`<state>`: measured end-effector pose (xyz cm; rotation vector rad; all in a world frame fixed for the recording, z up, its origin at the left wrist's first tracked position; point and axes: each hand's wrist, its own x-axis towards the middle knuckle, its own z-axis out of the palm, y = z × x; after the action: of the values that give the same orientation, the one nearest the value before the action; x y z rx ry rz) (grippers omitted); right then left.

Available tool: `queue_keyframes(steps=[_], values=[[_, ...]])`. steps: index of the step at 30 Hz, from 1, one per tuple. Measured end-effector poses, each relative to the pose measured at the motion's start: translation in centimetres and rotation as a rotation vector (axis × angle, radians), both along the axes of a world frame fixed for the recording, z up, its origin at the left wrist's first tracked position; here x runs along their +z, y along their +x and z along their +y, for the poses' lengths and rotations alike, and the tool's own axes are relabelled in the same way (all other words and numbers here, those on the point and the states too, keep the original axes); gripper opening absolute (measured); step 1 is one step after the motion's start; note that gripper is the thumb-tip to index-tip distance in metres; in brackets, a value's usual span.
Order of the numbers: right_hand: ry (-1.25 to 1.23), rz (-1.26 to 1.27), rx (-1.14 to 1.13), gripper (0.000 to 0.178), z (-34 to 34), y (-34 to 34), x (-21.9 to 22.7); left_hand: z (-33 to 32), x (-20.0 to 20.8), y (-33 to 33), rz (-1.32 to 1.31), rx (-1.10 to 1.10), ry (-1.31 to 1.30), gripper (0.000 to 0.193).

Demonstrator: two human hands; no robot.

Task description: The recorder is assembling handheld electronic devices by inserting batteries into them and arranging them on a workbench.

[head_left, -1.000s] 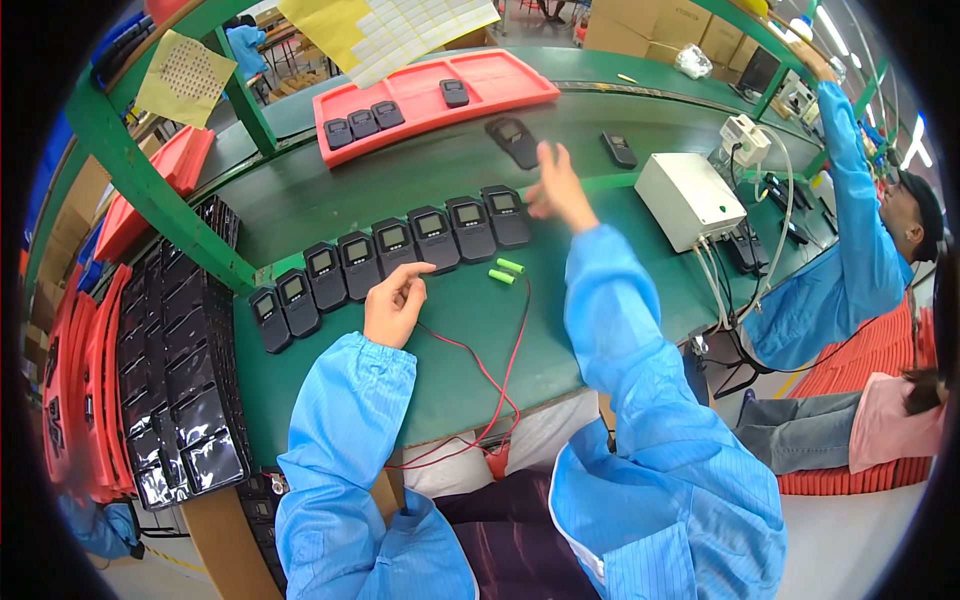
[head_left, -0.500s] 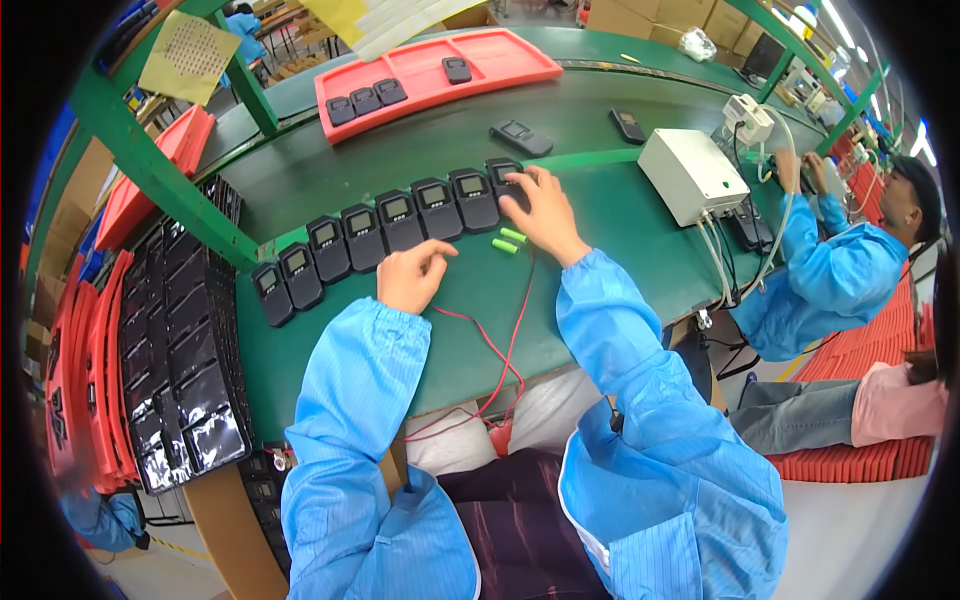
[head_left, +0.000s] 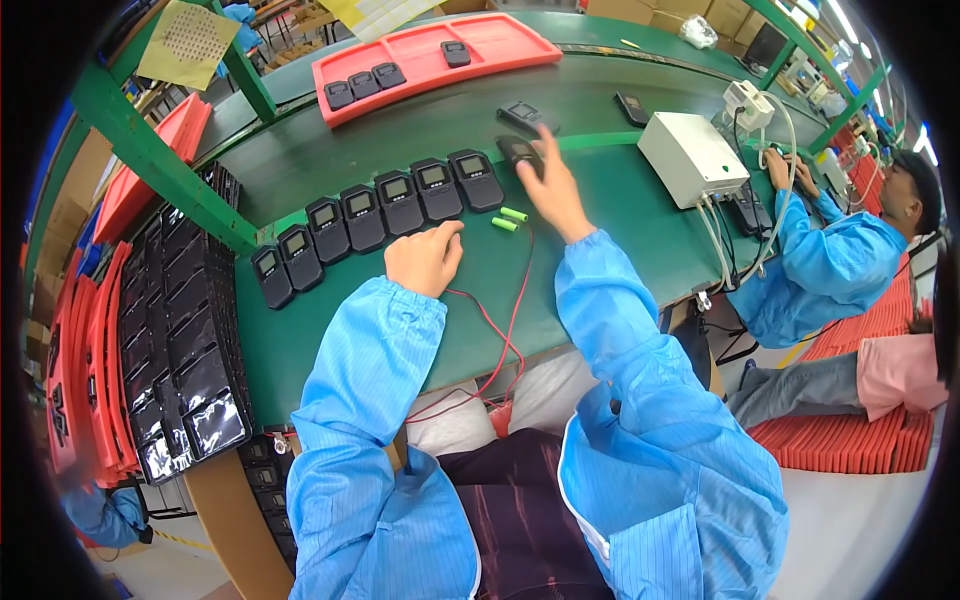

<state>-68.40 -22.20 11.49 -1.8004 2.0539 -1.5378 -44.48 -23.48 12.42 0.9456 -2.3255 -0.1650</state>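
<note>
A slanting row of several black handheld devices [head_left: 363, 216] with small grey screens lies on the green bench. Just beyond the row's right end, my right hand [head_left: 556, 200] has its thumb and fingers around another black handheld device [head_left: 519, 155], blurred by motion. Two small green battery cells [head_left: 504, 224] lie below that hand, beside the row. My left hand [head_left: 425, 262] rests on the bench in front of the row with its fingers curled in; nothing shows in them. A thin red wire [head_left: 513, 330] runs from near the cells down over the bench edge.
Farther back, a red tray [head_left: 420, 65] holds several devices. Two more devices [head_left: 632, 108] lie on the far strip. A white box [head_left: 690, 160] with cables stands at right, near a co-worker in blue sleeves [head_left: 820, 260]. Black plastic trays [head_left: 185, 340] are stacked at left beside a green post [head_left: 160, 165].
My right hand has taken the rightmost device out of the row, moving it slightly right and away from me. My left hand has shifted a little right, its fingers more curled.
</note>
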Motion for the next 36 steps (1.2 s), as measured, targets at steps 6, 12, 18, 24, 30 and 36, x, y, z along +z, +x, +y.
queue_keyframes(steps=[6, 12, 18, 24, 30, 36], values=[[-0.161, -0.326, 0.087, 0.051, 1.9, 4.0, 2.1, 0.4, 0.2, 0.3, 0.184, -0.074, -0.021, 0.023], [-0.153, -0.362, 0.472, 0.047, 4.1, 9.9, 2.3, -1.2, -1.1, 0.7, 0.637, -0.096, 0.647, 0.039], [-0.230, 0.209, 0.234, 0.036, 4.3, 6.4, 2.3, -2.9, -2.1, 0.9, 1.178, -0.190, 0.936, 0.044], [0.096, -0.074, 0.083, 0.032, 6.6, 0.2, 0.5, -0.9, 0.0, 0.3, 1.108, -0.266, 1.154, 0.044], [0.218, 0.108, 0.270, 0.032, 5.0, 4.0, 1.2, -2.3, -1.3, 0.7, 1.255, -0.447, 1.270, 0.060], [0.021, 0.273, 0.420, 0.032, 5.3, 7.2, 1.0, -1.8, -1.3, 0.3, 1.301, -0.163, 0.892, 0.067]])
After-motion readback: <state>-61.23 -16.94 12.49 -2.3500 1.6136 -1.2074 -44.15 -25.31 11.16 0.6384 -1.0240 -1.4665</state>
